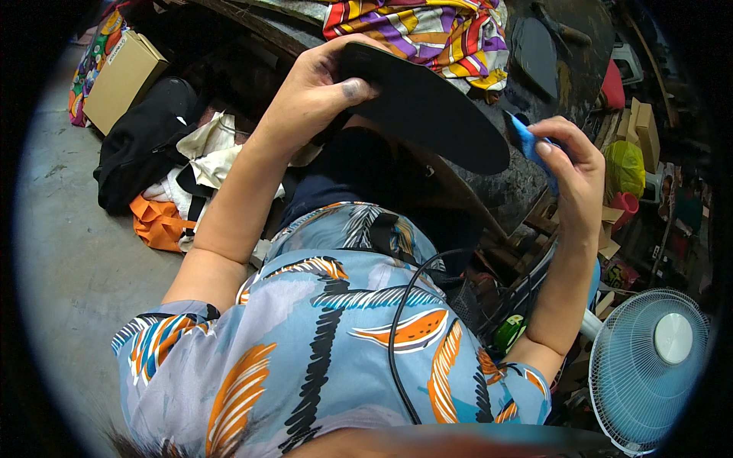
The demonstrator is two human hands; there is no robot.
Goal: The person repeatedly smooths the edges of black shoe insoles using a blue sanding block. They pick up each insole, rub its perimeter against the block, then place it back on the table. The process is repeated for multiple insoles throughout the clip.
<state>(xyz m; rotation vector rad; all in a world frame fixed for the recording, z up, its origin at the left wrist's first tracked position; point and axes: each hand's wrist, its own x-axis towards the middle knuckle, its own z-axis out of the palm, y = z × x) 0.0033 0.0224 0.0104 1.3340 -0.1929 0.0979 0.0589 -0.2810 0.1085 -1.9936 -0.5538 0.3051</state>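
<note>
Patterned shirt (366, 366) is nearest, & beyond it L hand (324, 88) grips the left end of a flat black oval pc. (435, 107), held up w/ long axis sloping down rightward to R hand (574, 156), which pinches a blue cloth-like item (527, 142) just beside the oval's other end.

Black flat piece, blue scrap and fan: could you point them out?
Black flat piece (435, 108), head view: middle of its face.
Blue scrap (524, 139), head view: upper part.
Fan (647, 374), head view: front grille.
</note>
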